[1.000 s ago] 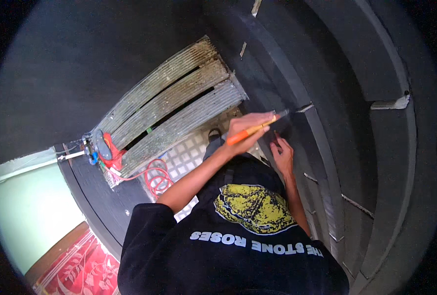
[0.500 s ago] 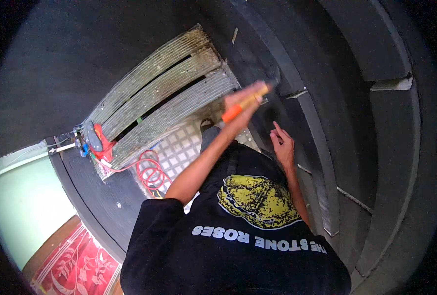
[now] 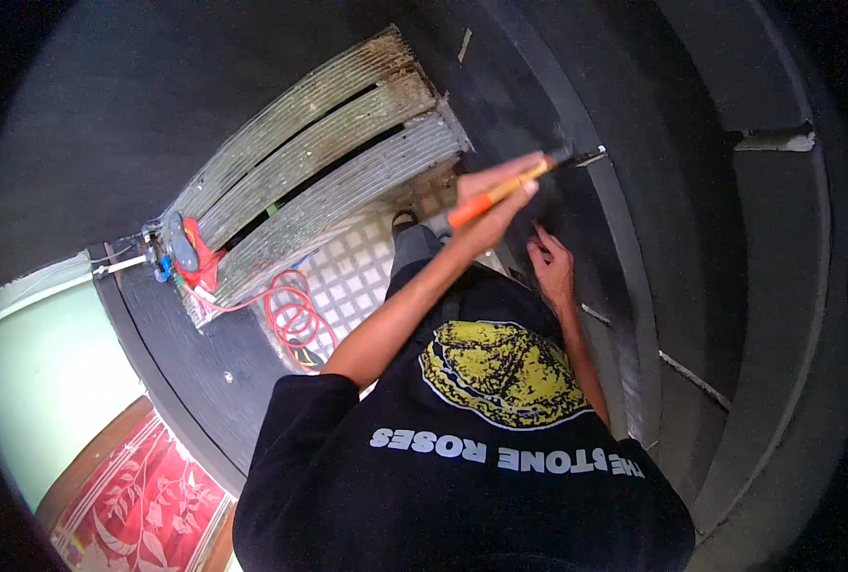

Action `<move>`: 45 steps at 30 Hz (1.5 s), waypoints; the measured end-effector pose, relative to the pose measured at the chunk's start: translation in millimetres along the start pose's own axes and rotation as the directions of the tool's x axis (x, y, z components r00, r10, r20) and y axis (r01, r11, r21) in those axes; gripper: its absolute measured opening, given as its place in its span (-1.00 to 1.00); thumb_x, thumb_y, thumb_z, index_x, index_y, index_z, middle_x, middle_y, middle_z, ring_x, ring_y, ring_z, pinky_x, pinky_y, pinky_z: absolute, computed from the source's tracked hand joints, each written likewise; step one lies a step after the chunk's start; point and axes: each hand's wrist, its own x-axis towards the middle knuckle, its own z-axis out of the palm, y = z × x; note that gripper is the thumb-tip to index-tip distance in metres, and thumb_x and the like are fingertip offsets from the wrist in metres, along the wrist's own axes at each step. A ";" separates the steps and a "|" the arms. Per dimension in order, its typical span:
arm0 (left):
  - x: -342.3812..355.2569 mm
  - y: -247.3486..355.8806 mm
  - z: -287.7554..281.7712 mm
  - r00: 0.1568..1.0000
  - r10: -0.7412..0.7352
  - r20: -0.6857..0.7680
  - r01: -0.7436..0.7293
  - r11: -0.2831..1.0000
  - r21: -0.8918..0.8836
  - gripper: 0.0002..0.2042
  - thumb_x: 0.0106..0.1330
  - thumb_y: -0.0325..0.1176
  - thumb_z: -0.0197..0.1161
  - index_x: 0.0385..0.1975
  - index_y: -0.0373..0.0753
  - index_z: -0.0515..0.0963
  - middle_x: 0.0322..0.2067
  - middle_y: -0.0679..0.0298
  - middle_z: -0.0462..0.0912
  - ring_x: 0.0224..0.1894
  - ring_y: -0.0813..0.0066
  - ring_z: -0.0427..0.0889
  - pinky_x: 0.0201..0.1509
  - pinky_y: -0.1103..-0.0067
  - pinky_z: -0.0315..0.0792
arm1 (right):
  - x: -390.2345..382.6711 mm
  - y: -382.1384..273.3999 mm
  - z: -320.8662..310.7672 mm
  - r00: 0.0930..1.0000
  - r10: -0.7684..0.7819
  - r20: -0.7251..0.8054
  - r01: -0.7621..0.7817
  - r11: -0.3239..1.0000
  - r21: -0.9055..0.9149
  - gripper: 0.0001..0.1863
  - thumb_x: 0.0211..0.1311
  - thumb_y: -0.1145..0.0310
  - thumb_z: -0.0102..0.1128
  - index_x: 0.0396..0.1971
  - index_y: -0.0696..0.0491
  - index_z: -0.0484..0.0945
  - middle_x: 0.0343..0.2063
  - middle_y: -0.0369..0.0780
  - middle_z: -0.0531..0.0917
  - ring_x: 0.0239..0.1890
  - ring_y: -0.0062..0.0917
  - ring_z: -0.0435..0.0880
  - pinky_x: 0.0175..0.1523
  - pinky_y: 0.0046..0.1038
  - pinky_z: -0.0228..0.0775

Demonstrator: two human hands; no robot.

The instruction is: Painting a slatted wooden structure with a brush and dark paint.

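Note:
My left hand [image 3: 489, 214] holds a paintbrush [image 3: 519, 181] with an orange and wooden handle. Its dark bristles lie at a short pale edge [image 3: 591, 163] on the dark painted stepped wall [image 3: 632, 276] to my right. Below the brush, my right hand [image 3: 553, 270] rests at the dark surface, index finger raised and thumb apart from it; I make out nothing held in it.
A weathered ribbed panel [image 3: 319, 153] with dark gaps lies ahead, with a red-and-grey object [image 3: 195, 257] at its left end beside a white pipe [image 3: 124, 267]. A coiled pink hose [image 3: 290, 315] lies on the checkered floor [image 3: 343, 276]. Red patterned fabric [image 3: 152, 496] shows lower left.
The brush in my left hand has swung up and back toward me, then out to the right onto the wall's edge. My right hand has shifted slightly, and the view has moved a little.

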 end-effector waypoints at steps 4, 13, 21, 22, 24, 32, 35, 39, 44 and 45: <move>-12.0 16.9 -10.1 0.987 0.055 0.149 -0.060 0.998 0.028 -0.72 0.31 -0.50 0.30 0.01 -0.38 0.64 0.03 0.09 0.69 0.10 0.41 0.64 0.24 0.54 0.44 | 1.0 0.2 -4.5 0.999 -0.025 0.022 0.025 0.999 -0.023 -0.53 0.34 0.47 0.17 0.26 0.05 0.49 -0.16 -0.13 0.67 -0.14 -0.45 0.68 -0.09 -0.47 0.60; -15.7 -5.1 16.8 0.986 0.162 0.034 -0.164 0.984 0.062 -0.71 0.36 -0.39 0.27 0.02 -0.34 0.64 0.04 0.14 0.69 0.08 0.41 0.64 0.24 0.53 0.43 | 3.4 2.1 -1.0 0.998 -0.057 -0.013 0.057 0.998 -0.027 -0.55 0.33 0.49 0.15 0.23 0.08 0.51 -0.17 -0.12 0.67 -0.18 -0.45 0.68 -0.10 -0.47 0.61; 21.7 22.0 -32.9 0.978 -0.058 0.202 0.049 0.998 0.050 -0.67 0.34 -0.39 0.30 0.08 -0.30 0.62 -0.04 0.24 0.73 0.00 0.59 0.63 0.11 0.62 0.48 | -3.0 -7.3 -3.6 1.000 -0.004 -0.021 0.004 1.000 -0.018 -0.53 0.33 0.49 0.17 0.25 0.03 0.50 -0.19 -0.15 0.68 -0.16 -0.51 0.68 -0.11 -0.48 0.61; 32.8 14.4 -38.3 0.978 -0.051 0.200 0.036 0.997 0.075 -0.67 0.34 -0.38 0.29 0.08 -0.30 0.62 -0.02 0.26 0.73 -0.01 0.58 0.63 0.10 0.62 0.48 | -3.0 -7.2 -4.1 1.000 -0.010 -0.023 0.009 1.000 -0.020 -0.53 0.33 0.49 0.17 0.25 0.03 0.50 -0.19 -0.15 0.68 -0.16 -0.51 0.68 -0.11 -0.48 0.61; 58.3 7.4 -48.6 0.984 0.039 0.174 -0.063 0.989 0.132 -0.69 0.34 -0.39 0.28 0.07 -0.27 0.64 -0.03 0.28 0.73 0.00 0.57 0.63 0.13 0.62 0.47 | -3.6 -5.7 -4.2 0.998 -0.053 -0.024 0.053 0.999 -0.007 -0.52 0.33 0.49 0.17 0.26 0.01 0.50 -0.18 -0.17 0.69 -0.15 -0.51 0.68 -0.11 -0.47 0.61; 109.0 -21.3 -57.9 0.943 0.034 -0.330 -0.088 0.985 -0.150 -0.69 0.40 -0.36 0.26 0.10 -0.28 0.60 -0.14 0.40 0.64 -0.17 0.67 0.53 -0.05 0.68 0.41 | -15.5 -8.7 -7.1 0.999 -0.013 -0.036 0.012 0.999 -0.034 -0.51 0.32 0.50 0.18 0.26 -0.01 0.50 -0.18 -0.19 0.68 -0.16 -0.51 0.66 -0.11 -0.48 0.60; 65.6 -27.1 -11.4 0.955 0.033 -0.294 -0.024 0.999 0.036 -0.70 0.34 -0.39 0.32 0.03 -0.31 0.62 -0.03 0.27 0.69 0.00 0.57 0.60 0.12 0.61 0.44 | -14.3 -5.1 -7.2 0.999 0.014 -0.037 -0.015 1.000 -0.026 -0.51 0.32 0.50 0.18 0.26 -0.01 0.50 -0.18 -0.20 0.68 -0.16 -0.52 0.66 -0.11 -0.48 0.59; -5.1 -24.1 -7.0 0.999 -0.030 0.030 0.030 0.999 -0.018 -0.69 0.31 -0.45 0.32 0.04 -0.31 0.62 0.00 0.22 0.70 0.10 0.49 0.60 0.25 0.55 0.40 | -12.1 -1.5 -6.5 1.000 0.018 -0.017 -0.019 1.000 -0.022 -0.49 0.31 0.51 0.18 0.27 -0.02 0.49 -0.17 -0.20 0.68 -0.14 -0.53 0.65 -0.10 -0.49 0.58; 53.8 -7.4 -63.8 0.956 0.028 -0.291 0.002 0.995 0.102 -0.68 0.40 -0.29 0.24 0.05 -0.30 0.62 -0.05 0.23 0.71 0.01 0.46 0.63 0.16 0.50 0.45 | -2.6 -14.8 -5.2 1.000 -0.006 0.004 0.006 0.999 -0.042 -0.49 0.31 0.51 0.18 0.27 -0.01 0.49 -0.17 -0.20 0.68 -0.14 -0.53 0.66 -0.09 -0.50 0.58; 77.1 -6.1 -68.3 0.926 0.129 -0.356 -0.122 0.992 0.042 -0.69 0.41 -0.26 0.23 0.04 -0.30 0.62 -0.06 0.24 0.71 -0.01 0.45 0.63 0.14 0.50 0.45 | -1.1 -16.8 -4.5 1.000 -0.009 -0.007 0.009 0.999 -0.039 -0.50 0.31 0.51 0.18 0.27 -0.01 0.50 -0.17 -0.20 0.68 -0.14 -0.54 0.66 -0.09 -0.50 0.58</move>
